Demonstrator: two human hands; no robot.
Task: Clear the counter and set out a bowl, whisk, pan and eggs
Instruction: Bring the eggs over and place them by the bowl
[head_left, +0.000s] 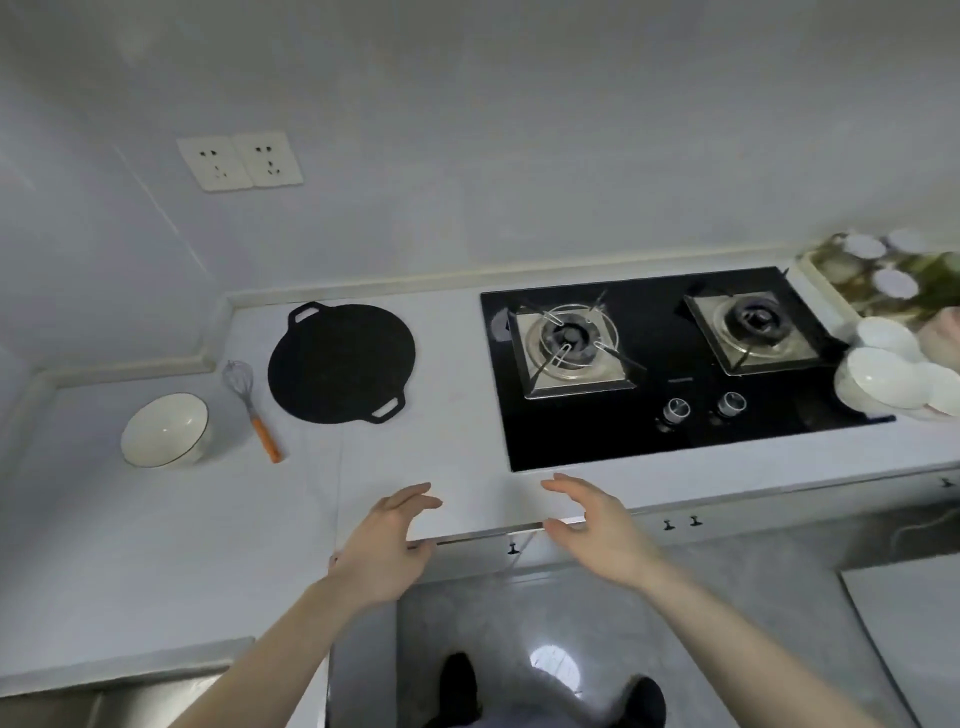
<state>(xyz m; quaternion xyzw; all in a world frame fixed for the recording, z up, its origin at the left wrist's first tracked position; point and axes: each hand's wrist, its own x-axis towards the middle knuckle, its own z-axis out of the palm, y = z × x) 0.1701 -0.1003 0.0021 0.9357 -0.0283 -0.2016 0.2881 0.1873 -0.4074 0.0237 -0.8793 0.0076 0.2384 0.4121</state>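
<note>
On the counter (156, 545) sit white bowl (165, 430), orange-handled whisk (252, 408), black pan (342, 362); both hands' grip loose, empty.

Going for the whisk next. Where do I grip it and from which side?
Grip the whisk by its orange handle, from the near end. It lies flat, wires toward the wall, handle pointing at you, in the gap between bowl and pan. The left hand is probably nearer.

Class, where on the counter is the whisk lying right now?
In the head view, the whisk lies on the counter's left part, between the white bowl and the black pan.
</note>
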